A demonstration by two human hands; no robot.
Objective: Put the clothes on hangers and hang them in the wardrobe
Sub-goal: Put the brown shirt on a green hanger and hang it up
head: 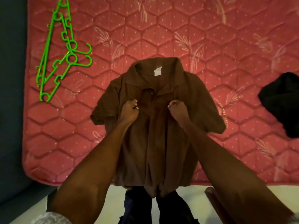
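Observation:
A brown polo shirt lies front up on the pink quilted mattress, collar away from me, hem hanging over the near edge. My left hand pinches the shirt's chest fabric left of the button placket, fingers curled. My right hand pinches the fabric right of the placket. Two or three bright green plastic hangers lie in a pile at the mattress's far left, apart from the shirt.
A black garment lies bunched at the right edge of the mattress. A dark blue surface runs along the left side. Pale floor and my dark trousers show below the mattress edge.

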